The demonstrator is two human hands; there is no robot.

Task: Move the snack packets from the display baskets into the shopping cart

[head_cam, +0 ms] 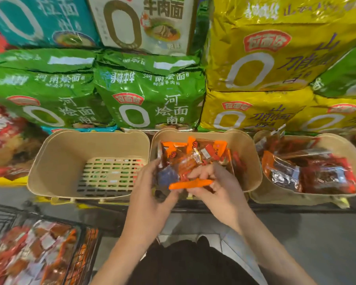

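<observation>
You hold a bundle of orange snack packets over the front of the middle basket, both hands on it at once. Your left hand grips the bundle's left edge, its fingers curled round the wrappers, and your right hand pinches an orange packet edge at the bottom of the bundle between thumb and fingers. More orange packets lie in the basket behind the bundle. The left basket shows its slotted floor, and the right basket is heaped with dark red packets (some with silvery foil). At lower left, the wire shopping cart already holds a layer of packets. Green noodle bags and yellow noodle bags are stacked behind the baskets.
</observation>
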